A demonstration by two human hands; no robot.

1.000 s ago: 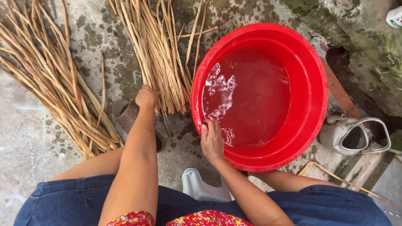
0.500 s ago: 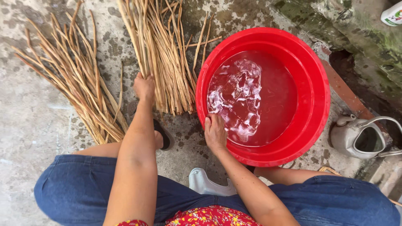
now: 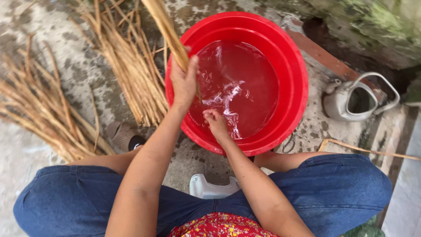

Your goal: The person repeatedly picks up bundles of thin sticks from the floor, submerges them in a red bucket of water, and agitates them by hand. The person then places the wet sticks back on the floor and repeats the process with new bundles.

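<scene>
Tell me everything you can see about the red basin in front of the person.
The red basin is a round, wide tub that looks like glossy plastic, with a thick rolled rim. It sits upright on the stained concrete ground and holds clear, rippling water. The right hand reaches in over its near rim. The left hand grips a bundle of straw stalks over its left edge.

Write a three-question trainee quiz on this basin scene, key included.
1. True or false: the left hand grips a bundle of straw-coloured stalks.
2. Where is the right hand? A: in the red basin, at the water; B: on the kettle; C: on the knee.
3. What metal vessel stands right of the basin?

Key: 1 true; 2 A; 3 a grey kettle.
</scene>
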